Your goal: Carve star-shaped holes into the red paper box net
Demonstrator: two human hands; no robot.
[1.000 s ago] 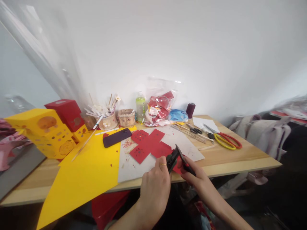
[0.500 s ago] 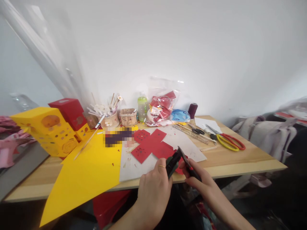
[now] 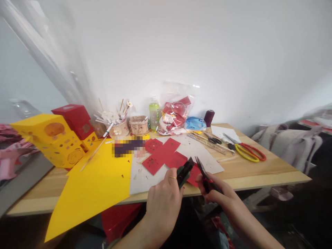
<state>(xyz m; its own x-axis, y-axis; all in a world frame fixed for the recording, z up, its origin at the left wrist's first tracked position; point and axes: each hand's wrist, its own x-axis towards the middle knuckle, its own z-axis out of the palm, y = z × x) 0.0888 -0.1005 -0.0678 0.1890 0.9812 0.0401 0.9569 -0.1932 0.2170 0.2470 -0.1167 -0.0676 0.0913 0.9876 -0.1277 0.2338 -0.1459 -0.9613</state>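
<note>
The left hand (image 3: 164, 197) has its fingers curled around a dark tool (image 3: 184, 172), whose end points up and away past the thumb, which wears a ring. The right hand (image 3: 218, 190) has its fingers closed around the black-and-red handles of pliers (image 3: 202, 168), whose narrow tips rise ahead of those fingers, near the dark tool's end but apart from it. Just beyond both sets of fingers, the cross-shaped red paper (image 3: 164, 152) lies on a pale sheet (image 3: 195, 147), one part running behind the tools. Left of the left fingers spreads a yellow sheet (image 3: 95, 193); farther off, beyond and right of the right fingers, rest scissors (image 3: 252, 155) with red and yellow handles.
</note>
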